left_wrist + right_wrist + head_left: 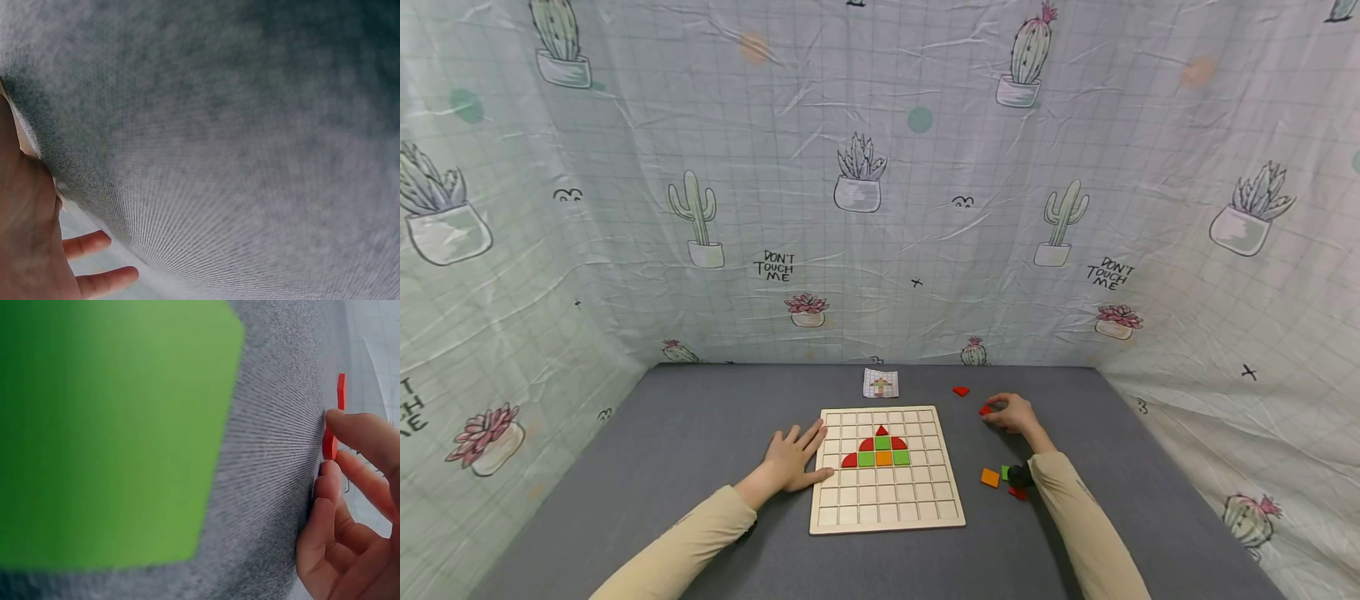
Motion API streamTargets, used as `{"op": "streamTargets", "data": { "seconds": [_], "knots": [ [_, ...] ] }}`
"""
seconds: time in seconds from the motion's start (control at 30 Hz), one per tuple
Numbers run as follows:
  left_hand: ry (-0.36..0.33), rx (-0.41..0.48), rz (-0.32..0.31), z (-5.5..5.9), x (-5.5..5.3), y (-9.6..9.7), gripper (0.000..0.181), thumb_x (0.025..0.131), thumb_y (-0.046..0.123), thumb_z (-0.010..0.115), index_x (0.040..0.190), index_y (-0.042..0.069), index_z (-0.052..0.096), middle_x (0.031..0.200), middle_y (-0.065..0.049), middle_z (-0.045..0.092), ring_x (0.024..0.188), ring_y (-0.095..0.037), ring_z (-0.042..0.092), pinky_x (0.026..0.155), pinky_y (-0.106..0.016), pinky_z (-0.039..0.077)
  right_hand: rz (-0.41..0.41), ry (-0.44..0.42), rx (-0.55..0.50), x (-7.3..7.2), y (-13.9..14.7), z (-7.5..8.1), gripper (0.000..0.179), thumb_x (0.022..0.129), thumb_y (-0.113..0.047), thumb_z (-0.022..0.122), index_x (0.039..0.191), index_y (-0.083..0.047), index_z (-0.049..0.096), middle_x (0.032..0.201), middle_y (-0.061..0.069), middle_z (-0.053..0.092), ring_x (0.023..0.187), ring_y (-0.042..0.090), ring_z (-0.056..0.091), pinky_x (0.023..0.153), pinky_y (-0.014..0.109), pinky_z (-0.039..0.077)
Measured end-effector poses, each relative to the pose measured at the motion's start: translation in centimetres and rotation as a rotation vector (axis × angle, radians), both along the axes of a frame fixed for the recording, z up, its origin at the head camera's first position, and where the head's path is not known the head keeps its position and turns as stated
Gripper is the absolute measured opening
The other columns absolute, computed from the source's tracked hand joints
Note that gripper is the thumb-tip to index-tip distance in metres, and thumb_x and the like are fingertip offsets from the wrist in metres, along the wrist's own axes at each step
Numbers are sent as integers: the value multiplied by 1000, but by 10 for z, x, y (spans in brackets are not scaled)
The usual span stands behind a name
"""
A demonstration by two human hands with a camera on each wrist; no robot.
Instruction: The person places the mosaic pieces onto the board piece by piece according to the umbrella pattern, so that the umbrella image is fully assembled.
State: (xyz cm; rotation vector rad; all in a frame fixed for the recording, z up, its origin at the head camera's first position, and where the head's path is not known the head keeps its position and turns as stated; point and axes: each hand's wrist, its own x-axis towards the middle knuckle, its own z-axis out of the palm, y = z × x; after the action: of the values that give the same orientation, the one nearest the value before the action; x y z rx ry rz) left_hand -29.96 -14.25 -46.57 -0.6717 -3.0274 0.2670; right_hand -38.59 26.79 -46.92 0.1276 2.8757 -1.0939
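A wooden grid board (887, 508) lies on the table with red, green and orange tiles set in its middle cells, topped by a red triangle (882, 431). My left hand (788, 460) rests at the board's left edge, fingers spread and thumb over the rim. To the right of the board, my right hand (1011, 413) pinches a small red tile (330, 445) between thumb and fingers, low over the grey table. Another red tile (961, 391) lies just beyond it. In the right wrist view a green tile (112, 437) looms large near the camera.
A small printed picture card (880, 383) lies behind the board. Near my right forearm are an orange tile (990, 477), a green tile (1005, 472) and a red tile (1018, 493), partly covered by the wrist camera. A cactus-print curtain (880, 250) surrounds the grey table (715, 417).
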Motion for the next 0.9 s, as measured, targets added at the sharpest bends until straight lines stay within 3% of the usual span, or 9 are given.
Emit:
{"op": "streamTargets", "data": {
  "seconds": [0.13, 0.33, 0.6, 0.8, 0.9],
  "knots": [
    [-2, -3, 3, 0, 0, 0, 75, 84, 63, 38, 141, 15, 30, 146, -1, 30, 121, -31, 40, 83, -50, 35, 22, -6, 37, -1, -1, 1, 39, 76, -17, 69, 112, -4, 61, 95, 20, 60, 67, 18, 58, 52, 27, 48],
    [3, -8, 7, -1, -1, 0, 75, 84, 63, 38, 141, 15, 30, 145, 0, 30, 120, -31, 40, 82, -50, 35, 41, -1, 75, 0, -3, 5, 32, 76, -16, 69, 105, -5, 64, 95, 20, 59, 68, 19, 58, 54, 28, 48],
    [-1, -9, 6, -3, -1, 0, 75, 84, 63, 38, 141, 15, 29, 146, -1, 29, 120, -31, 40, 82, -50, 35, 89, 0, 76, 1, -7, 6, 30, 75, -15, 70, 102, -4, 65, 76, 12, 63, 58, 14, 56, 50, 27, 46],
    [-1, -14, 8, -1, -1, 0, 75, 84, 63, 38, 141, 15, 30, 146, 0, 29, 120, -31, 40, 82, -50, 35, 174, 10, 74, 4, -11, 9, 27, 76, -16, 70, 100, -6, 65, 94, 17, 62, 56, 13, 58, 48, 26, 45],
    [-3, -10, 7, 0, 0, 1, 75, 84, 63, 38, 141, 15, 30, 145, -1, 30, 120, -31, 40, 82, -50, 35, 197, 8, 50, 6, -14, 12, 26, 76, -17, 70, 100, -8, 65, 90, 15, 64, 55, 13, 58, 48, 26, 44]
  ]
}}
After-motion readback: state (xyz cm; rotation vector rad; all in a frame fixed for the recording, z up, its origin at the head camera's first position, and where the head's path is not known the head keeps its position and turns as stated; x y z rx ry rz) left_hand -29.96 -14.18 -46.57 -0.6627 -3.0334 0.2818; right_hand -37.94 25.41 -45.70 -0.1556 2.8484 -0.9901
